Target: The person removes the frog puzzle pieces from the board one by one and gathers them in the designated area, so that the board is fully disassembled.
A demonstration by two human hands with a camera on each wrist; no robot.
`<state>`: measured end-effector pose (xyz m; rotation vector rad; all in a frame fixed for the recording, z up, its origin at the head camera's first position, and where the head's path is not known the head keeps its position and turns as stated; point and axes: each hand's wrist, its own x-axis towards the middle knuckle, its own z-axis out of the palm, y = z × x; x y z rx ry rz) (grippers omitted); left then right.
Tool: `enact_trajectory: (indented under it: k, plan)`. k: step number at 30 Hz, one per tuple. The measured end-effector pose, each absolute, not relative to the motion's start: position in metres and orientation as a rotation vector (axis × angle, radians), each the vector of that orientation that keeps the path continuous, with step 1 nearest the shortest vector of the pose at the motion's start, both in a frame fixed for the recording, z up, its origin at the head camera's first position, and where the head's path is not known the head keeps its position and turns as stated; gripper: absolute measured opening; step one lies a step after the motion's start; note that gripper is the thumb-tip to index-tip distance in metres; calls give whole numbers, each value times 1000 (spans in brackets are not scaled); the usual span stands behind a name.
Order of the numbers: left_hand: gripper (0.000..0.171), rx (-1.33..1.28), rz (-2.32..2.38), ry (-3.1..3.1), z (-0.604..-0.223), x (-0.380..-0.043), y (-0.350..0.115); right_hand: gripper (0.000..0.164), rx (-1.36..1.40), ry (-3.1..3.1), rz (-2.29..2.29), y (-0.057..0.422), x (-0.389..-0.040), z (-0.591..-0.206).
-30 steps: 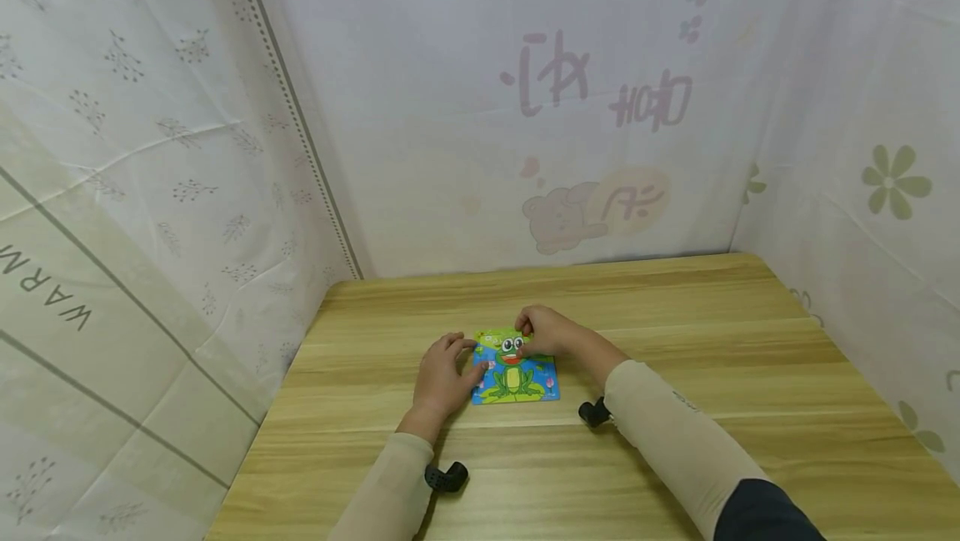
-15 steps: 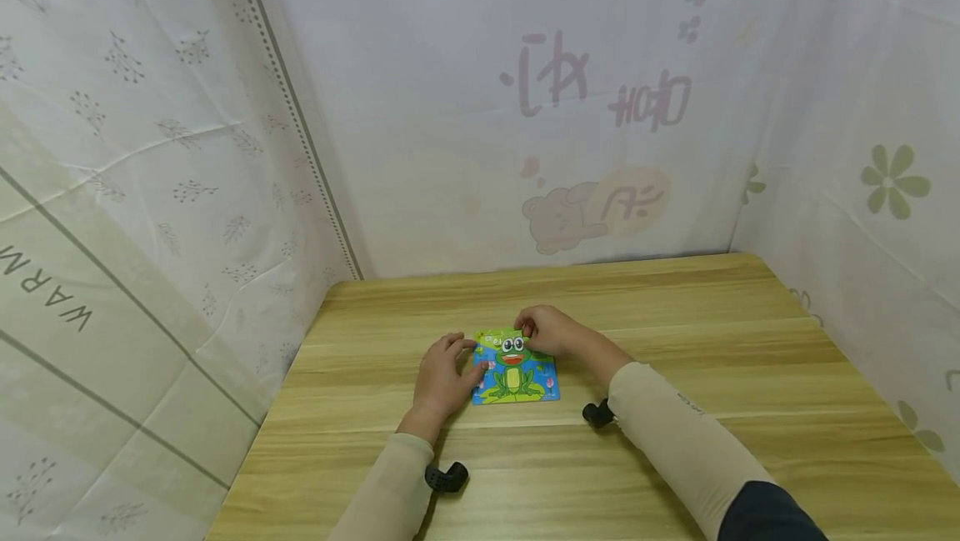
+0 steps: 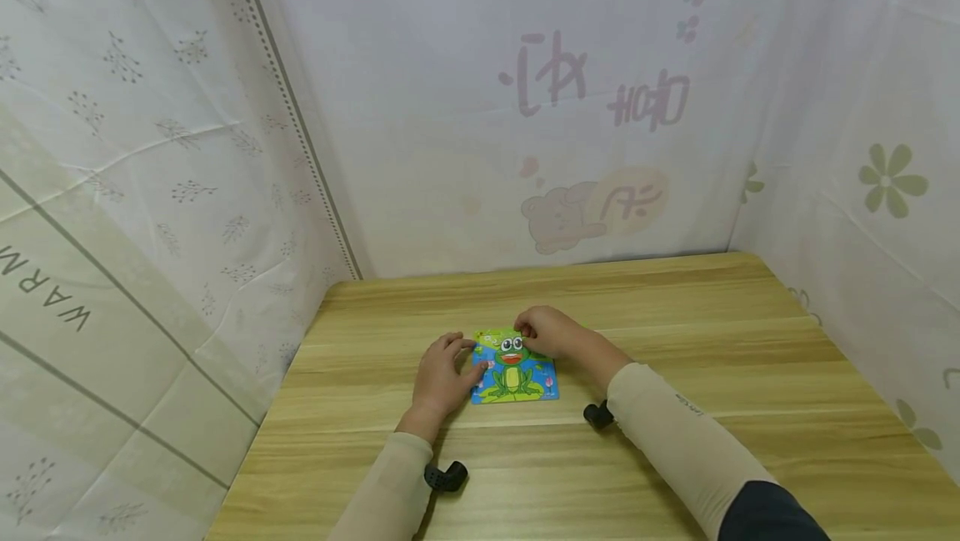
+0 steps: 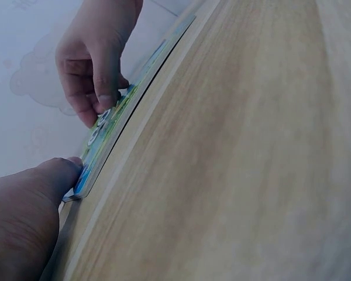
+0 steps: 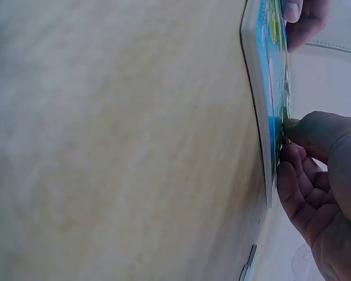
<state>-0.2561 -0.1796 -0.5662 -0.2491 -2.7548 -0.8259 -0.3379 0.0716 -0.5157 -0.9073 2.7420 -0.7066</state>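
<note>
A frog picture puzzle [image 3: 513, 381] lies flat on the wooden table, its thick board edge showing in the right wrist view. My left hand [image 3: 438, 374] rests at its left side, thumb [image 4: 64, 172] pressing on the board's edge and the other fingers loosely extended. Over the upper right corner, my right hand [image 3: 547, 333] has its fingers curled and pinches a small green puzzle piece [image 5: 288, 139] down at the board's surface. Most of that piece and the corner beneath are hidden by the hand. In the right wrist view, thumb and index fingertips meet close to the board.
A thin flat piece with a dark edge [image 5: 250, 264] lies on the table past the board in the right wrist view. The wooden tabletop [image 3: 525, 474] spreads around the puzzle. Printed cloth [image 3: 450, 107] hangs behind the table and on both sides.
My right thumb has drawn back from the frog's eye to the right, uncovering more of the face. The right forearm shifted slightly right. My left hand and the board stay in place.
</note>
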Motion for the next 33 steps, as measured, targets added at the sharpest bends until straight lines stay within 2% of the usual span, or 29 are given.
enact_trajectory:
  k: [33]
  plan:
    - [44,-253,-795,-2758,-567,-255,-179,23,-846,2690,-902,79,-336,-515]
